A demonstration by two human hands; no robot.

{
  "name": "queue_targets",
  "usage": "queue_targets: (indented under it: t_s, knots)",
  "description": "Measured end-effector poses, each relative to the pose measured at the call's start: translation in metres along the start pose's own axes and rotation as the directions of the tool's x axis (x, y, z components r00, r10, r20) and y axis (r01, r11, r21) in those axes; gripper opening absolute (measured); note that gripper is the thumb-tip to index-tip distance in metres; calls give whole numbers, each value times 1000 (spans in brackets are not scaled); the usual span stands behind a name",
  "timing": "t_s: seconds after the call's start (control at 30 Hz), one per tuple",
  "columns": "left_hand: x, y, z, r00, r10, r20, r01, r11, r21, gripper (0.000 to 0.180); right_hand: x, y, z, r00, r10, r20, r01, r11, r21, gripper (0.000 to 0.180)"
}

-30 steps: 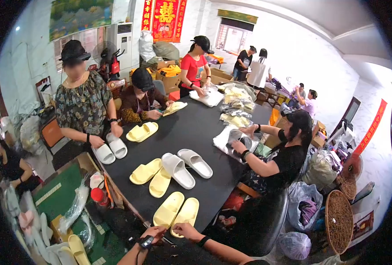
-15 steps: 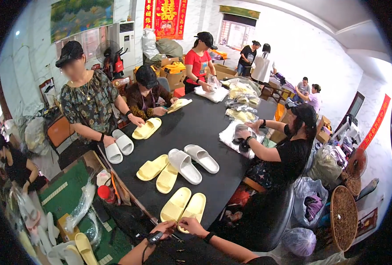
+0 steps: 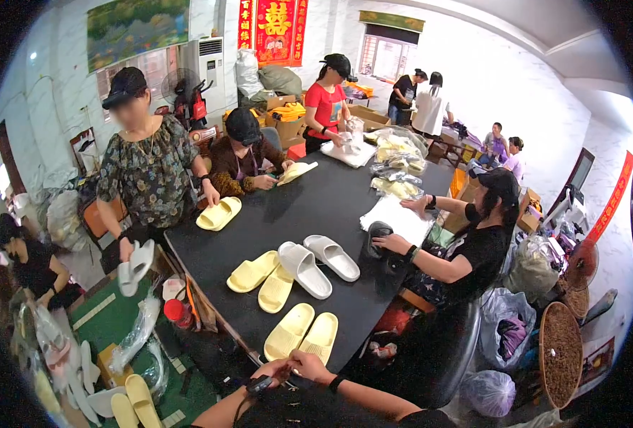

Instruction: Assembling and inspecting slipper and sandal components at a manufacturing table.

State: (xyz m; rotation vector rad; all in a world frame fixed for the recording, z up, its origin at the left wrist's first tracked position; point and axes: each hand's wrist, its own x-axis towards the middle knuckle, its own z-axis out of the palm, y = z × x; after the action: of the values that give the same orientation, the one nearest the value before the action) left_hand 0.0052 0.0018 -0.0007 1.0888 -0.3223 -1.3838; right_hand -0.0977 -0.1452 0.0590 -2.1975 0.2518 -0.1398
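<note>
While the left hand and right hand meet, fingers curled, whether they pinch anything cannot be told. Directly beyond them, the nearest yellow slippers lie paired on the black table, presumably for easy reach.

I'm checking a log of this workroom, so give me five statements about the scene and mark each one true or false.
1. The tabletop is black. True.
2. The slippers nearest the person's own hands are grey. False: that is a yellow pair.
3. The person's left hand and right hand are close together. True.
4. The co-worker in the floral top is holding a red-lidded jar. False: that co-worker holds light grey slippers.
5. A grey pair lies on the tabletop. True.
</note>
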Motion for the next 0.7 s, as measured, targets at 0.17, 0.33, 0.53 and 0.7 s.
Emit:
queue_targets:
  t_s: [0.17, 0.33, 0.53, 0.7]
  knots:
    - [15, -12, 3, 966, -228, -119, 145, 865, -480, 21, 2, 5, 0, 998, 49, 25, -47, 995, -90, 17]
    - [14, -13, 1, 985, -150, -80, 84, 839, -538, 18, -2, 5, 0, 999, -6, 42, 14, 980, -197, 18]
    - [17, -23, -14, 987, -157, 45, 155, 818, -554, 17, -2, 5, -1, 993, -116, 22, 117, 937, -330, 17]
    - [17, 1, 9, 982, -187, 29, 177, 854, -489, 21, 2, 3, -6, 984, -162, -69, 131, 934, -334, 14]
